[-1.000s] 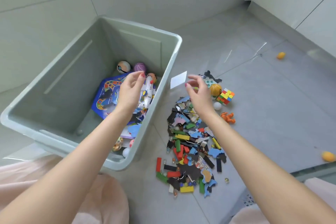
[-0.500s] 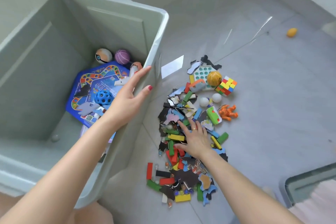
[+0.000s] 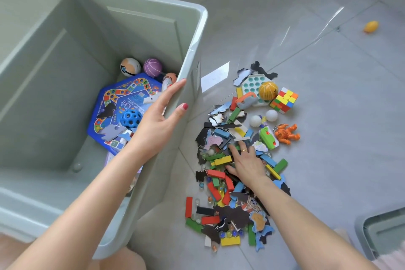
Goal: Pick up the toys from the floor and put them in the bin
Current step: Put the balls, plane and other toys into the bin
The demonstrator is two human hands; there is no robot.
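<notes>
Gripping the right-hand rim of the grey-green bin [image 3: 192, 55], the left hand [image 3: 157, 125] has its fingers lying along the inner face of the wall and its thumb hooked over the outer side. The bin stands on the grey tiled floor [image 3: 328, 116] at the left of the scene. Inside it lie a blue hexagonal game board [image 3: 122, 103], a blue ball full of holes [image 3: 130, 118] resting on the board, a purple ball [image 3: 152, 67] and a white-and-orange ball [image 3: 130, 67] in the far corner, plus a few flat puzzle pieces.

Just right of the bin, the pile of toys [image 3: 236, 160] spreads over the floor: coloured wooden blocks, dark and blue puzzle pieces and glass marbles. The right hand [image 3: 246, 163] lies palm down on the middle of this pile with its fingers spread and fairly flat, pressing on the pieces; whether anything is caught under the palm cannot be told. A ring shows on one finger.

At the far end of the pile sit a colour cube [image 3: 284, 99], a yellow ball [image 3: 267, 90] on a pale dimpled tray [image 3: 252, 84], two white balls [image 3: 271, 115] and an orange figure [image 3: 286, 133]. A green-and-white toy [image 3: 268, 137] lies beside the figure. Well apart, far right, a small yellow toy [image 3: 371, 26] rests alone on the floor.
</notes>
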